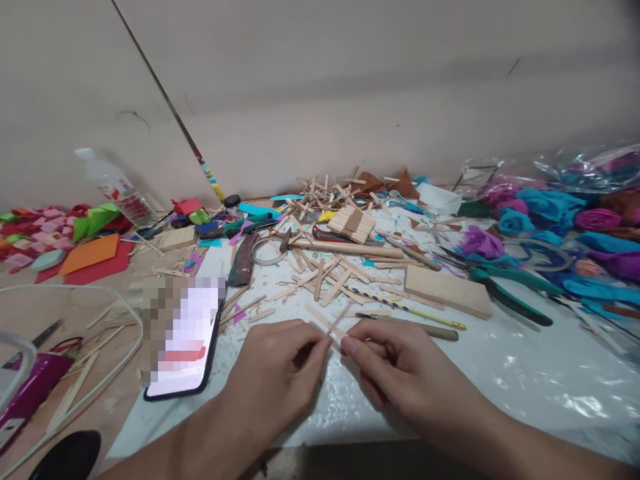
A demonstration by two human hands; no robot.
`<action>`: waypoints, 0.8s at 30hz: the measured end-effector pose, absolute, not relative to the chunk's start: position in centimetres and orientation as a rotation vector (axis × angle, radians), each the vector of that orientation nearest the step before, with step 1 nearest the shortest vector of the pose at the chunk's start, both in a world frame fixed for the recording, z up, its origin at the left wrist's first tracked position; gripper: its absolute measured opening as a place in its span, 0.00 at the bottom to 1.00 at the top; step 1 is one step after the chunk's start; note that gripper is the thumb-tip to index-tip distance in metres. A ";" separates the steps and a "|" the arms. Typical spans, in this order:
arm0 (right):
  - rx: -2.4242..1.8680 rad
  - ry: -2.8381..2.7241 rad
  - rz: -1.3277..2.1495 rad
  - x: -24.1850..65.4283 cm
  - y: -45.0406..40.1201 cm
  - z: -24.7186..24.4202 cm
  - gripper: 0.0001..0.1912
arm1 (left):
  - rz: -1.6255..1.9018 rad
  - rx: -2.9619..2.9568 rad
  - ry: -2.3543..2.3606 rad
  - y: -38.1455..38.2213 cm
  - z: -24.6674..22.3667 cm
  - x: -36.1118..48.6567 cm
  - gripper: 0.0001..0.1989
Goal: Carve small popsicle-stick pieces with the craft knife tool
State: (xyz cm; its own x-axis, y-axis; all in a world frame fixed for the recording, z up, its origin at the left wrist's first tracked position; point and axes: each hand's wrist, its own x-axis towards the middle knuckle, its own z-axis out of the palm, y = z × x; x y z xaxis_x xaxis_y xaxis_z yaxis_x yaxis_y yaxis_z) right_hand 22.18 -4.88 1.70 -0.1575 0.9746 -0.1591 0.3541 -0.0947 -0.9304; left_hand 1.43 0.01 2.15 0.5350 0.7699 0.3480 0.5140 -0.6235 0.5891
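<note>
My left hand [285, 367] and my right hand [395, 363] meet near the front of the white sheet. Between their fingertips are small thin wooden sticks [330, 323], crossed over one another. Each hand pinches them with thumb and fingers, the left from the left side and the right from the right. Just beyond the fingers lie a brown-handled tool [425, 329], a yellow pencil [415, 311] and loose wooden sticks [335, 283].
A phone [187, 340] leans left of my left hand, with a white cable [133, 313] beyond. Farther back are a hammer [345, 249], a wood block [447, 291], green-handled pliers [517, 297], a tape roll [269, 251] and a bottle [120, 190]. Coloured paper flowers [545, 207] lie right.
</note>
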 end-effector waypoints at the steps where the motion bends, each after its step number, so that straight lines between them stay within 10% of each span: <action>1: -1.489 -1.527 1.279 22.1 -4.9 1.6 0.21 | 0.843 2.357 1.085 0.2 2.2 1.4 0.15; 24: -1.471 -1.422 1.303 21.7 -5.9 2.6 0.25 | 0.896 2.091 1.230 1.6 2.7 1.1 0.13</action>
